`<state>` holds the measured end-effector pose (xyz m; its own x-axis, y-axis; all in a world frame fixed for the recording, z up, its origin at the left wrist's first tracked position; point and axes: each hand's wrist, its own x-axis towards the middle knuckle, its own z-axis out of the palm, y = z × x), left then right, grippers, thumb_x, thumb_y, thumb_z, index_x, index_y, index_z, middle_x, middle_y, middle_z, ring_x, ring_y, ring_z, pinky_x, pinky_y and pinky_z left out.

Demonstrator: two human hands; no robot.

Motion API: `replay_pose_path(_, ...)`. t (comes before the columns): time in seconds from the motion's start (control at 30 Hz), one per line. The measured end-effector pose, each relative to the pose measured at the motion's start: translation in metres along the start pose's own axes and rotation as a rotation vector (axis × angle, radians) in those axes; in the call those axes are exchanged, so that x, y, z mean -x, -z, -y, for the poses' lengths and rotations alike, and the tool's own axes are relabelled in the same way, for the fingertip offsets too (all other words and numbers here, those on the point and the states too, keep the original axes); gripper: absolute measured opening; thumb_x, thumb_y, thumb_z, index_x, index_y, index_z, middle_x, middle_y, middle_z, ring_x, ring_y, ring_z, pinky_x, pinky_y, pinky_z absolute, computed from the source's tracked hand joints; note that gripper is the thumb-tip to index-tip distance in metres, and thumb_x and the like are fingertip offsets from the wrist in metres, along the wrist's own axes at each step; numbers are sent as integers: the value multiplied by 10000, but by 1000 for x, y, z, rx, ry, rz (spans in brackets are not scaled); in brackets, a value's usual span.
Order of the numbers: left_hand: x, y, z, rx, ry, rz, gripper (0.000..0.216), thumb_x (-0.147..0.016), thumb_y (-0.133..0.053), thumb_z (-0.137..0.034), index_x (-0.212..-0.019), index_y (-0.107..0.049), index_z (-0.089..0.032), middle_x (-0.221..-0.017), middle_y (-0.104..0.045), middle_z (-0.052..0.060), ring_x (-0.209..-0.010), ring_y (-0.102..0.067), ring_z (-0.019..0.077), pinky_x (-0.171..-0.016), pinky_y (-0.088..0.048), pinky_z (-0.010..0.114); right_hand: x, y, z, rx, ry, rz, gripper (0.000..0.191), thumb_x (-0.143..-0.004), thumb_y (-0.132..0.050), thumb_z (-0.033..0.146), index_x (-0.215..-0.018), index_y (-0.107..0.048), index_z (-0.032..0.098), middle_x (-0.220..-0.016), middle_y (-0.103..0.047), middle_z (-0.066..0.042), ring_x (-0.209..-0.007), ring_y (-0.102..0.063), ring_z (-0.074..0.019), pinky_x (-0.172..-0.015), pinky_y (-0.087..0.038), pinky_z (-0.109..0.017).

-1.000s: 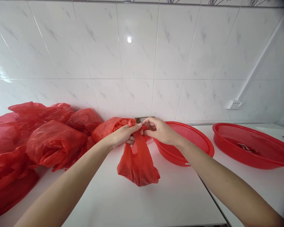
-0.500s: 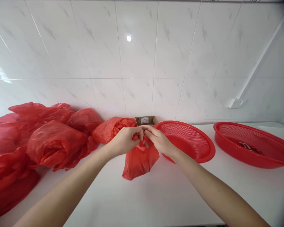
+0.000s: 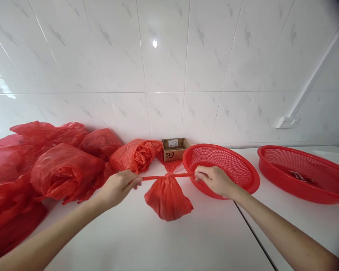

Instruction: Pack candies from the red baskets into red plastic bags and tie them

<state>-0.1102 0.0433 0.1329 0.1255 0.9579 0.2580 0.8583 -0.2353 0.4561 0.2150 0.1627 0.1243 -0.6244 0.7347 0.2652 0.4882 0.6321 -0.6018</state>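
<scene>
A small red plastic bag [image 3: 168, 197] hangs just above the white counter [image 3: 164, 244], knotted at its top. My left hand [image 3: 119, 186] pinches the bag's left handle and my right hand [image 3: 213, 180] pinches the right one. The two handles are stretched taut into a thin horizontal line between my hands. My right hand is in front of the near rim of a red perforated basket [image 3: 223, 165].
Several filled red plastic bags [image 3: 64, 169] are heaped at the left against the tiled wall. A small open cardboard box [image 3: 174, 149] stands at the wall behind the bag. A second, larger red basket [image 3: 302, 175] lies at the right. A white socket [image 3: 287, 122] is on the wall.
My hands were together at the bag's top; they have moved apart, left and right, pulling the handles tight into a knot. The bag hangs a little lower.
</scene>
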Motion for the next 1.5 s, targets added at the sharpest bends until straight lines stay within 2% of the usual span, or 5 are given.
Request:
replay_pose_path(0.27, 35, -15, 8, 158, 289, 207, 515, -937, -348, -533, -690, -661, -207, -640, -662, -14, -548, -545, 131, -517, -415, 221, 8, -9, -35, -11, -150, -134, 306, -944, -382, 433, -781, -555, 240, -803, -696, -1, -635, -621, -158, -591, -440, -280)
replay_pose_path(0.53, 0, -69, 0, 268, 91, 100, 389, -945, -383, -466, -1218, -584, -275, -1245, -562, 68, -1105, -545, 209, -971, -432, 338, 19, -120, -15, -294, -207, -242, 464, -818, -602, 438, -1217, -465, 246, -1166, -645, -82, -1067, -609, -231, -880, -492, -376)
replay_pose_path(0.67, -17, -112, 9, 231, 113, 109, 696, -838, -594, -390, -1470, -312, -319, -1148, -608, 81, -978, -599, 241, -854, -490, 384, 22, -154, -24, -233, -270, -263, 343, -823, -569, 341, -1138, -495, 231, -1085, -655, -79, -1022, -608, -246, -870, -487, -411)
replay_pose_path(0.8, -24, -122, 16, 227, 125, 128, 597, -863, -545, -354, -1435, -391, -286, -804, -677, 1, -735, -627, 198, -729, -509, 328, 27, -147, -39, -211, -270, -304, 143, -834, -527, 340, -908, -511, 219, -886, -649, -60, -830, -624, -233, -758, -503, -383)
replay_pose_path(1.5, -33, -183, 15, 121, 375, -134, 414, -928, -304, -222, -1280, -521, -221, -1252, -617, 109, -974, -649, 266, -836, -490, 415, -6, -167, -50, -34, -152, -285, 369, -914, -450, 332, -1230, -495, 148, -1125, -643, -160, -1048, -601, -309, -877, -486, -466)
